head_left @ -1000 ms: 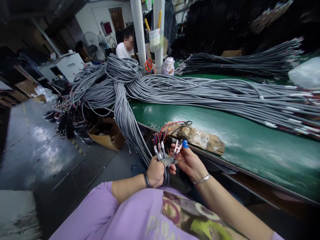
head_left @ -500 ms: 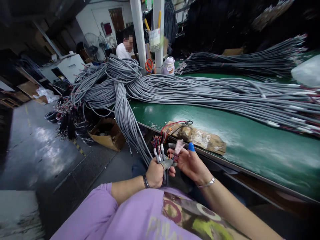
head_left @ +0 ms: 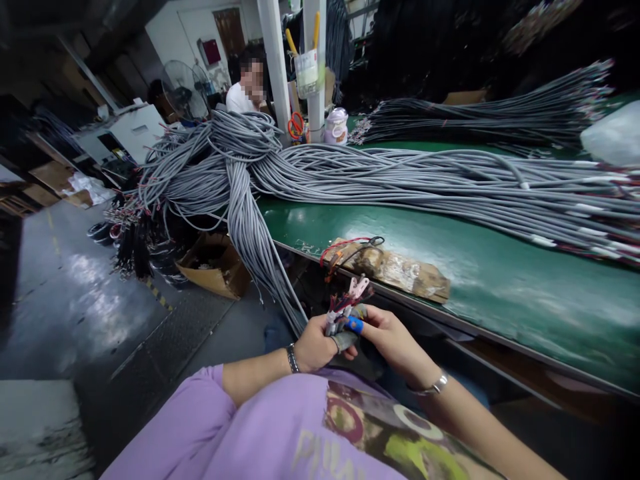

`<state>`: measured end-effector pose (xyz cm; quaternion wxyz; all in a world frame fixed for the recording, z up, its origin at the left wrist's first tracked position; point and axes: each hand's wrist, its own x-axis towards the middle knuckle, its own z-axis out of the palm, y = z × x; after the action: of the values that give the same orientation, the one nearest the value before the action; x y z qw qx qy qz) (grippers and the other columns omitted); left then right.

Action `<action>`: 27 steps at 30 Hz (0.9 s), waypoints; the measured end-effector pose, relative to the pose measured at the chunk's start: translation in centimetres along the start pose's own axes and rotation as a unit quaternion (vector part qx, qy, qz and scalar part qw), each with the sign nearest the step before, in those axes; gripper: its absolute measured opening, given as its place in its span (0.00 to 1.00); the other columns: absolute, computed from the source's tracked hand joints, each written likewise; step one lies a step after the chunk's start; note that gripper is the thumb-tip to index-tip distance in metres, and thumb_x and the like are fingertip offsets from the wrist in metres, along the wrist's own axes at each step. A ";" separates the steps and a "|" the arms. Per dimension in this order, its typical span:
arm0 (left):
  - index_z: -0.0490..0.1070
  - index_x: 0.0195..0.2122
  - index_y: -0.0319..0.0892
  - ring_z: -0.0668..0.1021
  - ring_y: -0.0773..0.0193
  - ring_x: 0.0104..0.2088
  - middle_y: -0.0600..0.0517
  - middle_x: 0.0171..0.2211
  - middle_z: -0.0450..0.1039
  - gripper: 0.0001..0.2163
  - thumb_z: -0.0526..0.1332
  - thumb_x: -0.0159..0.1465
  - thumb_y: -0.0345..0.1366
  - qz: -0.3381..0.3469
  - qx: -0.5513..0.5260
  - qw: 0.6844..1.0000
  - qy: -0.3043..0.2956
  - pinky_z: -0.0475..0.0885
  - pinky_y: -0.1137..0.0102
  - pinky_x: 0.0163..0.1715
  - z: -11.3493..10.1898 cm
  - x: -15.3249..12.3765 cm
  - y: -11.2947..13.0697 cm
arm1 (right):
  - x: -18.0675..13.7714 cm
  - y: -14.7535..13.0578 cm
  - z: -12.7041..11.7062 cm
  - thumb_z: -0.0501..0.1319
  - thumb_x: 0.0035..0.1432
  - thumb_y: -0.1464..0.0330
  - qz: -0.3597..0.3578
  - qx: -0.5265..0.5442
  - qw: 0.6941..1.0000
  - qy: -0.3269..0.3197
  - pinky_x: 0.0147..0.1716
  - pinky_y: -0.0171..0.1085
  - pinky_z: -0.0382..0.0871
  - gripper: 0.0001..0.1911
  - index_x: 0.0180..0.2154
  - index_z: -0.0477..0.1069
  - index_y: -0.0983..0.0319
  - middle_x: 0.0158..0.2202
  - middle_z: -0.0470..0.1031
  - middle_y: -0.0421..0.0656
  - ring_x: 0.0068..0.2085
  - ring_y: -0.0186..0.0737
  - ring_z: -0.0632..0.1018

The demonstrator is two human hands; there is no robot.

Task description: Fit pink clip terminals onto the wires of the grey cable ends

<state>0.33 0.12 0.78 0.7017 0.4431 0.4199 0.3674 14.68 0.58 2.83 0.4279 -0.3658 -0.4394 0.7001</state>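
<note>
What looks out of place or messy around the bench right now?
The grey cable bundle spills off the green table's left end in a tangle toward the floor, over a crushed cardboard box. A tape-wrapped block sits at the table edge with loose red wire.

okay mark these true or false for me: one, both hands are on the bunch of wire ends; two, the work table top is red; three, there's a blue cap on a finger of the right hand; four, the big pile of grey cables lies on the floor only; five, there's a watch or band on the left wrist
1. Both hands are on the bunch of wire ends. True: the left hand grips the wire ends and the right hand closes on them.
2. The table top is red. False: the table is green.
3. A blue cap sits on a right-hand finger. True: the blue finger cap shows there.
4. The grey cables lie on the floor only. False: the grey cables stretch across the table and hang off its end.
5. A band is on the left wrist. True: a dark wristband.
</note>
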 end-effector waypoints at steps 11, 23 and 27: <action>0.69 0.21 0.36 0.70 0.70 0.16 0.52 0.14 0.67 0.21 0.71 0.44 0.51 -0.008 -0.057 0.996 0.066 0.67 0.73 0.20 -0.1 0.2 0.6 | 0.4 1.2 -1.5 0.70 0.46 0.57 -0.026 -0.036 0.997 0.056 0.27 0.35 0.64 0.15 0.29 0.76 0.63 0.24 0.74 0.41 0.26 0.35 0.70; 0.68 0.22 0.37 0.71 0.68 0.17 0.53 0.14 0.67 0.21 0.71 0.44 0.49 -0.007 -0.079 0.992 0.097 0.68 0.71 0.22 -0.4 0.3 0.1 | 0.3 0.7 0.2 0.73 0.41 0.57 -0.040 -0.005 0.994 0.103 0.24 0.36 0.63 0.15 0.23 0.74 0.59 0.19 0.71 0.39 0.22 0.34 0.67; 0.68 0.23 0.37 0.71 0.68 0.16 0.54 0.15 0.68 0.20 0.71 0.44 0.48 0.007 -0.097 0.989 0.114 0.69 0.71 0.21 -0.3 0.4 0.0 | 0.3 1.4 -0.3 0.73 0.40 0.56 -0.035 -0.037 0.989 0.141 0.25 0.35 0.62 0.17 0.23 0.73 0.61 0.20 0.71 0.39 0.23 0.34 0.67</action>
<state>0.14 0.54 0.59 0.6863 0.3312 0.4563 0.4594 14.41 0.57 1.39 0.4964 -0.4605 -0.4126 0.6093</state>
